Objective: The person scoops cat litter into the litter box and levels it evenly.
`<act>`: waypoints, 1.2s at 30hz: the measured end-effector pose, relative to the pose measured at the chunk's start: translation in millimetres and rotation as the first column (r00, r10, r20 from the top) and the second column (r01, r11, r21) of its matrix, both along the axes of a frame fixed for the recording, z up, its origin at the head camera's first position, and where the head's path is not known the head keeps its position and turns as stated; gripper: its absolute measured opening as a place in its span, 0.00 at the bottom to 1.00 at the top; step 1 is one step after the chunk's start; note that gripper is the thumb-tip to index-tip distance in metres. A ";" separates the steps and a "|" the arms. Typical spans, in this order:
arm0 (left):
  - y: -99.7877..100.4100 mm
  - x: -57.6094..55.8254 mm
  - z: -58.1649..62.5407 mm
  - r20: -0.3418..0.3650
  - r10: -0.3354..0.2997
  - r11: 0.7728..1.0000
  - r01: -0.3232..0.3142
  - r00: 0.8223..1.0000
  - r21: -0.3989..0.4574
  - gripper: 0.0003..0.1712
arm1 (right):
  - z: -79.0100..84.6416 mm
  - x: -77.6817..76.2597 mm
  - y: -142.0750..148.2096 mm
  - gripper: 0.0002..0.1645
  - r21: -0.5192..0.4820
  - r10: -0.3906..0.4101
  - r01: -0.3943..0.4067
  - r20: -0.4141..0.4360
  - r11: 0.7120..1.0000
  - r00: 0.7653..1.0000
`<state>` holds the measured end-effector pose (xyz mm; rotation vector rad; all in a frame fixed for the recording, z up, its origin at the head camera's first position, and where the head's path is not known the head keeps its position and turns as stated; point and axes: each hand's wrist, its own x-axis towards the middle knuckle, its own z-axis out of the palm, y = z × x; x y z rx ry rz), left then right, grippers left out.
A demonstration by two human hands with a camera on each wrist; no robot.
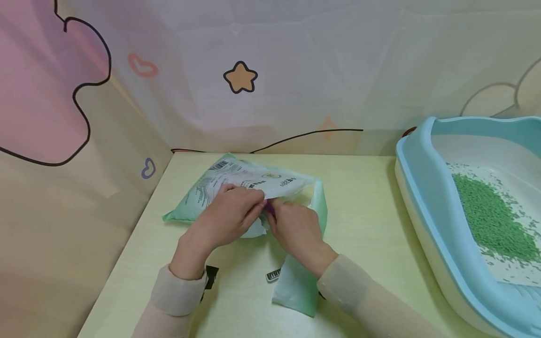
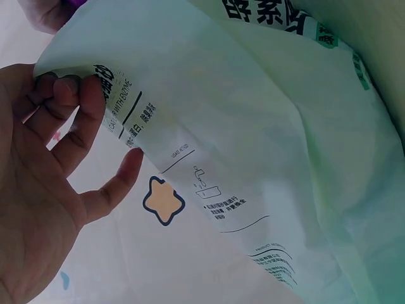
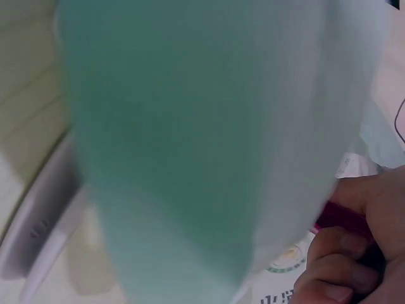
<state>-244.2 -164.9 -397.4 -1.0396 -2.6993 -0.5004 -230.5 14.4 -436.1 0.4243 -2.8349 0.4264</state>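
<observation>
A pale green and white bag of cat litter [image 1: 236, 173] lies on the table under both hands. My left hand [image 1: 230, 211] pinches its edge, and printed text shows on the bag [image 2: 209, 171] in the left wrist view. Curled round a slim magenta tool [image 3: 345, 218], my right hand [image 1: 296, 227] works right beside the left fingertips at that edge. The tool's working end is hidden. A partly cut strip of the bag [image 1: 296, 286] loops round the right side and hangs down under the right wrist. In the right wrist view the strip [image 3: 190, 158] blocks much of the scene.
A blue and white litter box [image 1: 444, 188] stands on the right, with green pellets [image 1: 492, 216] inside. A small barcode-like piece [image 1: 273, 275] lies on the table [image 1: 355, 188] near the strip. A patterned cloth wall [image 1: 317, 61] closes off the back and left.
</observation>
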 end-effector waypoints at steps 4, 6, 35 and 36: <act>-0.8 -0.5 -0.6 -0.006 -0.013 1.000 0.013 1.000 0.004 0.16 | -3.8 -4.5 -3.1 0.13 -0.006 0.006 -0.006 0.028 1.000 1.000; -1.4 -0.8 -0.8 -0.007 -0.015 1.000 0.015 1.000 0.002 0.15 | -4.6 -6.8 -5.3 0.13 0.001 0.007 -0.007 0.047 1.000 0.999; 2.3 -1.5 -2.6 -0.003 -0.116 0.993 0.116 0.993 -0.004 0.16 | -3.6 -25.4 -23.8 0.17 -0.089 0.153 -0.130 0.333 0.987 0.930; 2.2 -1.4 -2.5 -0.003 -0.119 0.993 0.119 0.993 0.002 0.16 | -4.7 -26.3 -24.4 0.16 -0.090 0.158 -0.135 0.339 0.987 0.928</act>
